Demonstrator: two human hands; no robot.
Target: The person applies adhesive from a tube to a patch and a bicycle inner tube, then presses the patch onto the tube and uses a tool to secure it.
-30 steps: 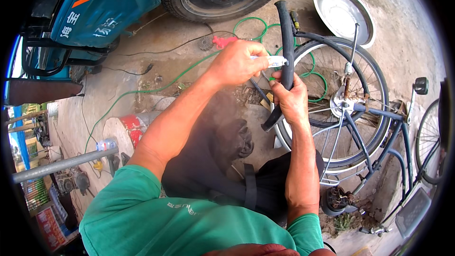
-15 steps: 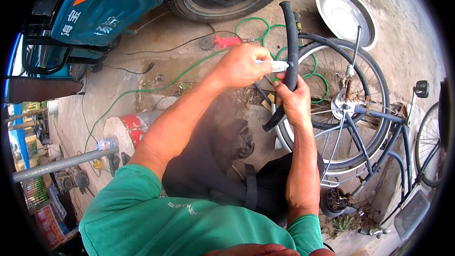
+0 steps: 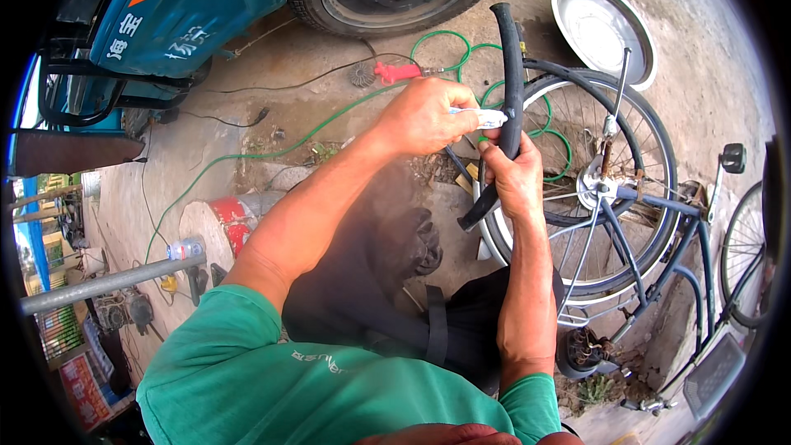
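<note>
A black rubber inner tube [image 3: 512, 58] is held up, bent in a shallow curve, in front of the bicycle. My right hand [image 3: 516, 171] is wrapped round its lower half, and a small green piece [image 3: 483, 141] shows by the fingertips. From the left, my left hand [image 3: 427, 115] pinches a small white squeeze tube [image 3: 489, 118], its tip meeting the side of the rubber. A shiny patch lies at that spot. The bicycle wheel [image 3: 664, 140] stands behind and right of the rubber, with another length of black inner tube hanging from it.
The bicycle frame [image 3: 651, 198] lies upturned at right. A metal basin [image 3: 648, 74] stands behind it. Green hose [image 3: 272, 152] coils across the ground near a red power tool [image 3: 395, 72]. A blue vehicle [image 3: 206, 8] fills the far left. A metal bar [image 3: 115, 283] juts in at left.
My left hand and the squeeze tube have shifted slightly right and down along the rubber. The top of the inner tube has tipped a little to the right. Both grips stay the same.
</note>
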